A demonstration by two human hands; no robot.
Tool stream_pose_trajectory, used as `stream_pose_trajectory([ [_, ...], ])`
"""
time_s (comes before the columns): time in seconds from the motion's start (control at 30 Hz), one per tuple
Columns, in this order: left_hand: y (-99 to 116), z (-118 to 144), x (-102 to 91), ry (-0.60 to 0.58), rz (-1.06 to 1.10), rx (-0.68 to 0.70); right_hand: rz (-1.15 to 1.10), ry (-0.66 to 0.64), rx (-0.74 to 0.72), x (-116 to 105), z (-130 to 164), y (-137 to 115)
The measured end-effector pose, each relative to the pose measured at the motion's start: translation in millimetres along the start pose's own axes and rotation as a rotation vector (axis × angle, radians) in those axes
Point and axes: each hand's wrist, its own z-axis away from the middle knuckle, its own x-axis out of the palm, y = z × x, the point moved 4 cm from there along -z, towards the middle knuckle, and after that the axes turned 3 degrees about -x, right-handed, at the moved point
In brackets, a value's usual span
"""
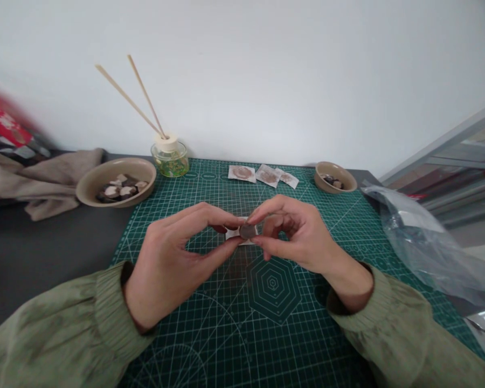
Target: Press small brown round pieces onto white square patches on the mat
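While both hands hover over the middle of the green cutting mat (210,334), they meet on one small brown disc (248,231), which sits in the air just above a white square of paper (235,236) lying on the mat. The left hand (173,261) curls in from the left, its thumb and forefinger narrowed to a pinch on the disc's left edge, the other fingers folded loosely under. The right hand (297,234) comes in from the right, thumb below and forefinger above, pinching the disc's right edge; its remaining fingers are bent behind. Both wrists wear olive green sleeves (56,328) gathered at the cuff. At the far edge of the mat lie three small packets (262,174) in a row, each with a brown round patch showing. To their right stands a small tan bowl (334,178) with a few dark pieces in it. At the mat's far left corner a larger tan bowl (115,180) holds dark and pale pieces, and just beside it stands a glass diffuser (170,157) with two reeds leaning left. A beige cloth (36,180) is bunched on the dark table (32,258) to the left, with something red and blurred behind it. A clear plastic bag (424,242) lies off the mat's right edge.
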Motion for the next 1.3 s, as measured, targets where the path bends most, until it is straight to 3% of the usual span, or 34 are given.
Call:
stream_pose_trajectory([
  [0.83, 1.3, 1.1, -0.9, -0.001, 0.025, 0.047, -0.024, 0.006, -0.015, 4.0, -1.0, -9.2],
  [0.93, -8.4, -1.0, -0.3, -0.034, -0.048, 0.028, 0.079, 0.045, -0.028, 1.3, -1.2, -10.8],
  [1.13, -50.7, -10.0, 14.0, -0.206, -0.359, -0.057, 0.544, 0.197, -0.184, -5.9, -3.5, -16.9],
  [1.3, -71.1, -15.4, 22.7, -0.263, -0.383, -0.126, 0.586, 0.183, -0.186, -5.0, -4.8, -15.0],
])
